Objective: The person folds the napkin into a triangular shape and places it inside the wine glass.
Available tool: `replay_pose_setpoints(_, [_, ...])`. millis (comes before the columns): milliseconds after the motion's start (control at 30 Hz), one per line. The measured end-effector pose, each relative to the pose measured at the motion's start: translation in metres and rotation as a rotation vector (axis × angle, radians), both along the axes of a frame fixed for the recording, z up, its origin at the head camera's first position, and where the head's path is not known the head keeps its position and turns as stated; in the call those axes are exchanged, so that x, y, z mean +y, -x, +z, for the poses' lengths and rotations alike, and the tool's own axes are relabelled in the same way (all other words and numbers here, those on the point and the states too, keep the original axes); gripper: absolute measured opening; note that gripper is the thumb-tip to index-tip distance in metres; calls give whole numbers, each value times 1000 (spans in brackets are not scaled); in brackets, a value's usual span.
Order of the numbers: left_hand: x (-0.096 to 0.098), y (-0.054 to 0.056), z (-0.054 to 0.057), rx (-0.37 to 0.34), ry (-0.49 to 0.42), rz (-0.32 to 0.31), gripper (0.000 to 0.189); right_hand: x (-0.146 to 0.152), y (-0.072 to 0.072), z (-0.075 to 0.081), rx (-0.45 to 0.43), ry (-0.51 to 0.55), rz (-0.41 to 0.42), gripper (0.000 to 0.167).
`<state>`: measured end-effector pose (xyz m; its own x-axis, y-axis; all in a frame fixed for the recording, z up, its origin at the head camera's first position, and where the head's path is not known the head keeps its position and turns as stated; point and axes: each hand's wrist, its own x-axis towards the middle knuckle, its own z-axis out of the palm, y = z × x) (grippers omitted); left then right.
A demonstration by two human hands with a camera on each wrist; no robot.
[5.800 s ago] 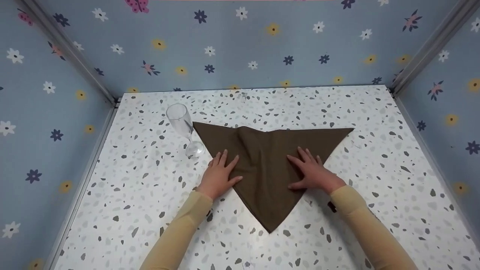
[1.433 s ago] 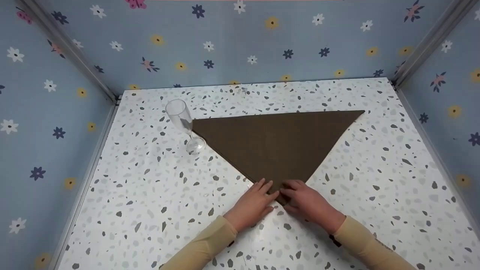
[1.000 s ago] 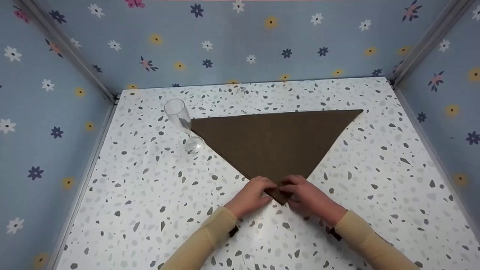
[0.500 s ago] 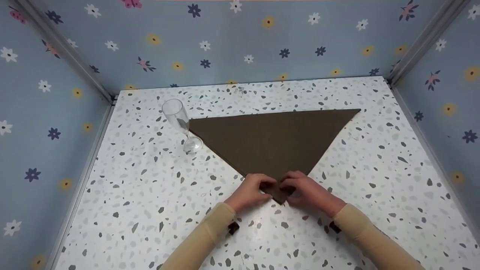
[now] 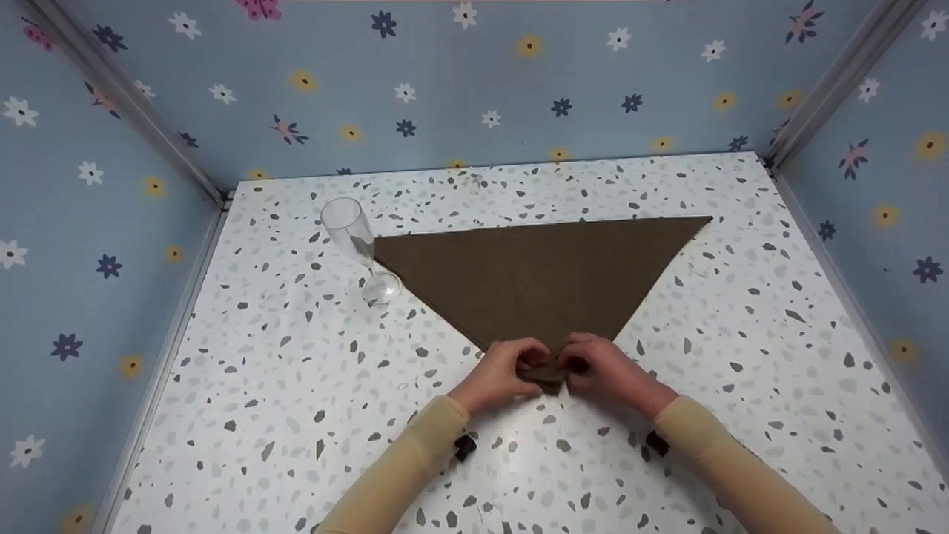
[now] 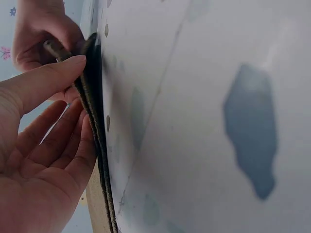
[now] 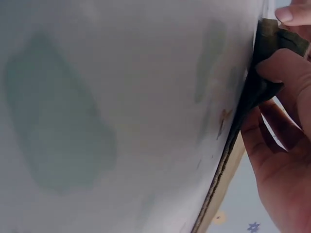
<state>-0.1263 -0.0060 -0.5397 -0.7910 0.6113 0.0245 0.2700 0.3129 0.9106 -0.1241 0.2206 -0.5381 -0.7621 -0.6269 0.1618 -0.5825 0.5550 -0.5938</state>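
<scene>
A brown cloth napkin (image 5: 534, 282), folded into a triangle, lies with its long edge away from me and one corner toward me. At that near corner my left hand (image 5: 495, 377) curls its thumb and fingers around the cloth's left edge. My right hand (image 5: 614, 377) pinches the same corner from the right, close to the left fingertips. Between them the corner's upper layer is raised and bent back. In the left wrist view, the left thumb (image 6: 63, 73) presses on the layered edge of the napkin. The right wrist view has the right thumb (image 7: 279, 65) on the dark, bunched cloth.
A clear stemmed glass (image 5: 348, 228) stands at the napkin's left corner, its base close to the cloth edge. The speckled white table (image 5: 259, 371) is bounded by blue flowered panels (image 5: 474, 81) at the back and both sides.
Earlier both hands lay flat on a wrinkled napkin; it is now smoother and shifted slightly. The hands have come together at the near corner, and its tip has been lifted and bent away from me.
</scene>
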Motion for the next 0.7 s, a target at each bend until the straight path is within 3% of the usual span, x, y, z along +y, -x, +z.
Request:
replay_pose_setpoints(133, [1, 1, -1, 36, 31, 8, 48, 1, 3, -1, -79, 65, -57, 25])
replay_pose_setpoints(433, [5, 0, -3, 116, 50, 44, 44, 2, 4, 1, -226, 103, -140, 24])
replay_pose_setpoints(700, [9, 0, -2, 47, -4, 81, 36, 3, 3, 2, -287, 114, -181, 20])
